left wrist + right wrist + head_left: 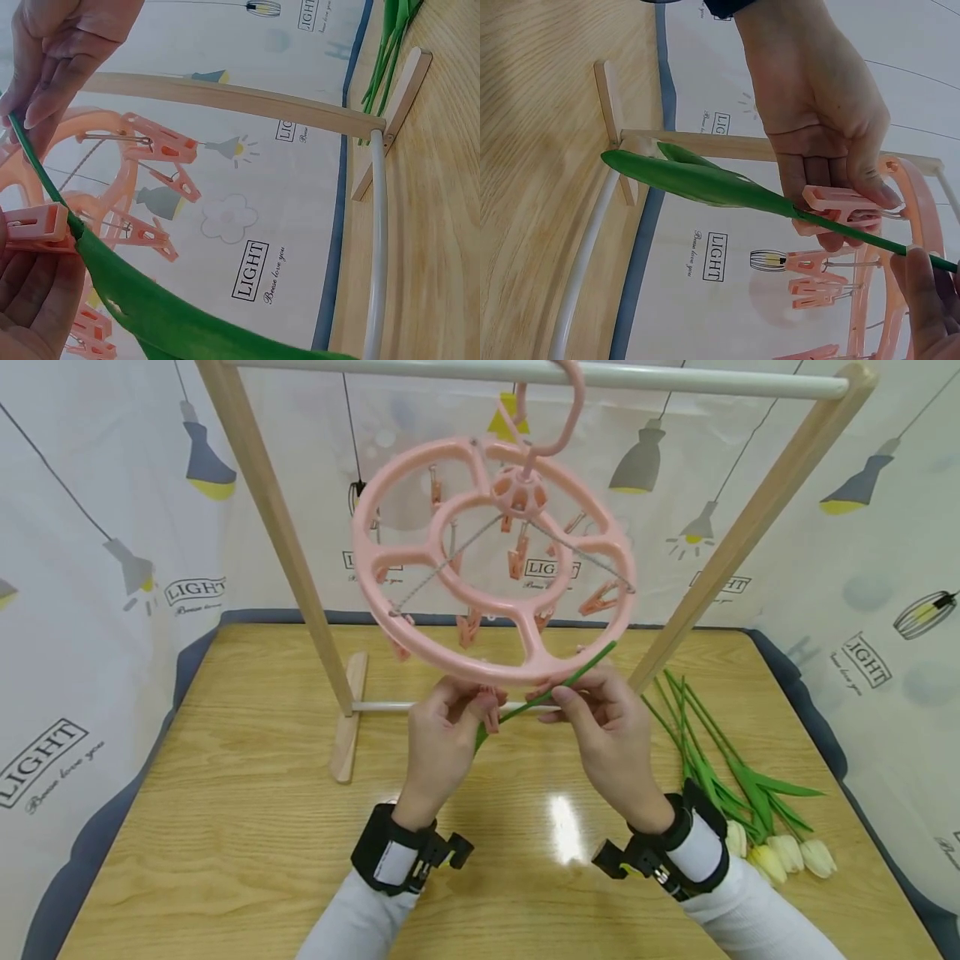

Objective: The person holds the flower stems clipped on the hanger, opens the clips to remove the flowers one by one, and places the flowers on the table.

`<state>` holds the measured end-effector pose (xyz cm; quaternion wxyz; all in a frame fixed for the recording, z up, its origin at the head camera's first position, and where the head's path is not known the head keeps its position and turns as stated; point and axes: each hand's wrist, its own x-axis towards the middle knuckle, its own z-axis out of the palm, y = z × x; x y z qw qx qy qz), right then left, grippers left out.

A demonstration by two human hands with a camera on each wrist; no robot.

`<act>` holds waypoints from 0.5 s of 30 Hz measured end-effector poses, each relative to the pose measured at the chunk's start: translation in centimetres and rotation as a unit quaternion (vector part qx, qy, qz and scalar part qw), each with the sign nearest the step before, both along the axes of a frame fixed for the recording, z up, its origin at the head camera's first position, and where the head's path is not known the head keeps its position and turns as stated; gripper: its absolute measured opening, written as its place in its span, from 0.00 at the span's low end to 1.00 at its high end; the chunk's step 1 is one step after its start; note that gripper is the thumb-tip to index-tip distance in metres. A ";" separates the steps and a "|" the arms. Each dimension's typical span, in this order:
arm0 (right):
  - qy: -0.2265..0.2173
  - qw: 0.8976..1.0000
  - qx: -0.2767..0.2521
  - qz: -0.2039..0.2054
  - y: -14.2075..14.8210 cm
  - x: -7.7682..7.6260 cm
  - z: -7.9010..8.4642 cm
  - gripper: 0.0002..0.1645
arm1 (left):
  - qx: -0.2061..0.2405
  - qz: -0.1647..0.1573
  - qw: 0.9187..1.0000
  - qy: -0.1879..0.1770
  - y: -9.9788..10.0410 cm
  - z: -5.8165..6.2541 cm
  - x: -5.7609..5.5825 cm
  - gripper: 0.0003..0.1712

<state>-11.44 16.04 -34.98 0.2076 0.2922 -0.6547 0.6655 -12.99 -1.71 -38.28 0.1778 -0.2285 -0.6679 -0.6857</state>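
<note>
In the head view my left hand [442, 739] pinches a pink clothespin [491, 708] hanging from the front of a round pink drying hanger [450, 656]. Thumb and fingers squeeze the clothespin's handles in the right wrist view. My right hand [615, 739] pinches the green stem [585, 670] of an artificial flower near its cut end. The stem runs slantwise past the clothespin's tip, right at its jaws. Below that point, broad green leaves [705, 184] hang downward; they largely hide the bloom.
The hanger hooks over a white rod [675, 378] on a wooden stand [757, 527]. More pink clothespins [468, 628] dangle around its rings. Several white and pale yellow tulips [750, 793] lie on the wooden table [225, 827] at the right. A printed cloth [285, 568] surrounds it.
</note>
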 end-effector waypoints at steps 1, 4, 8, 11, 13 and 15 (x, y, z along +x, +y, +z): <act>0.004 1.000 0.000 0.000 0.0 0.0 0.0 0.07 | 0.002 0.002 1.000 0.003 0.0 0.0 0.0 0.07; 0.013 1.000 0.001 0.002 0.0 -0.1 -0.1 0.07 | 0.005 0.009 1.000 0.008 0.1 -0.2 -0.2 0.06; 0.017 1.000 0.005 0.000 0.1 -0.2 -0.1 0.06 | 0.011 0.015 1.000 0.011 0.1 -0.3 -0.3 0.05; 0.019 1.000 0.006 0.000 0.1 -0.2 -0.2 0.06 | 0.018 0.016 1.000 0.010 0.1 -0.4 -0.3 0.05; 0.019 1.000 0.007 -0.001 0.2 -0.3 -0.2 0.07 | 0.020 0.016 1.000 0.011 0.1 -0.4 -0.3 0.05; 0.020 1.000 0.008 -0.001 0.2 -0.3 -0.2 0.07 | 0.023 0.018 1.000 0.010 0.1 -0.5 -0.3 0.05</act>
